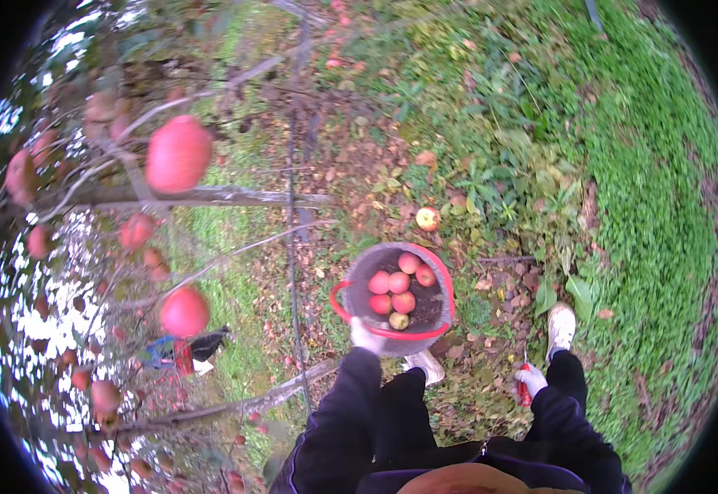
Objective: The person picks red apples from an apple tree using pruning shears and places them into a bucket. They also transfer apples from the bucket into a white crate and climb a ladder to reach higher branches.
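My left hand [366, 336], in a pale glove, grips the near left rim of a bucket [350, 277] with a grey inside, a red rim and a red loop handle. Several red apples [379, 282] and a smaller yellowish one [398, 320] lie on its dark bottom. Lower right, my right hand [530, 379], gloved too, is closed around red-handled pruning shears [524, 390]; their blades are hard to make out. The bucket is tilted slightly and held in front of my legs.
Branches with red apples [179, 154] reach in from the left, and a thin dark line [293, 247] runs beside them. A pale apple [427, 219] lies on leaf-strewn ground beyond the bucket. Grass [655, 247] covers the right. A blue and red object [173, 354] sits behind the branches.
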`<state>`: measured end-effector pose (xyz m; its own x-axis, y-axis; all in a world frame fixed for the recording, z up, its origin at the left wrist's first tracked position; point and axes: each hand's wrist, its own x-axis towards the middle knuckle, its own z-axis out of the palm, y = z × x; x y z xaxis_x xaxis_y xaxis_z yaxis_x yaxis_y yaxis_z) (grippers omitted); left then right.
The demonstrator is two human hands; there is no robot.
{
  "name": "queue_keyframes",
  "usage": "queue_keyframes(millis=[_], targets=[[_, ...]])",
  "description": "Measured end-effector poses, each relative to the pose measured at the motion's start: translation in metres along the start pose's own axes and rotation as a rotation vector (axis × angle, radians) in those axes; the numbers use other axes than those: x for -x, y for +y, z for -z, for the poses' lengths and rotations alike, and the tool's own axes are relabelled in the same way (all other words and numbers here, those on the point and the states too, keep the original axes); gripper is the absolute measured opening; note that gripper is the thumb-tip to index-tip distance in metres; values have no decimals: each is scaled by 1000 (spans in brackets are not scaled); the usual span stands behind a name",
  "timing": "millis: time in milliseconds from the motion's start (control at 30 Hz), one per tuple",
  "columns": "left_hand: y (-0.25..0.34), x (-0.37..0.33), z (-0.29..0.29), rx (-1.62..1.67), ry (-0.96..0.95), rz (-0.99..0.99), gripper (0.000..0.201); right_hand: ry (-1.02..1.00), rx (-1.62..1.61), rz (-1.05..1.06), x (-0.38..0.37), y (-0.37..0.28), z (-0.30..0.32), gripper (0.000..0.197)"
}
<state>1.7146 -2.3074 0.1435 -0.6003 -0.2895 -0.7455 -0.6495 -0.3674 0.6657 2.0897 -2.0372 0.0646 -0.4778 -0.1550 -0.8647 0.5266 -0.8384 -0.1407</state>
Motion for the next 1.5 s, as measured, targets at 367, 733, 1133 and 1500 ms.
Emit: queue_keyframes(millis=[367, 733, 1133, 1500], targets=[[1, 269, -29, -16, -138, 112, 30, -147, -342, -96, 153, -102, 134, 47], [-68, 451, -46, 32, -347, 313, 30, -566, -109, -26, 292, -200, 46, 42], [-83, 614, 54, 541, -614, 7, 23, -1077, 708, -199, 394, -127, -74, 53], [-50, 773, 103, 938, -729, -626, 37, -1451, 1243, -288, 564, -69, -147, 49]])
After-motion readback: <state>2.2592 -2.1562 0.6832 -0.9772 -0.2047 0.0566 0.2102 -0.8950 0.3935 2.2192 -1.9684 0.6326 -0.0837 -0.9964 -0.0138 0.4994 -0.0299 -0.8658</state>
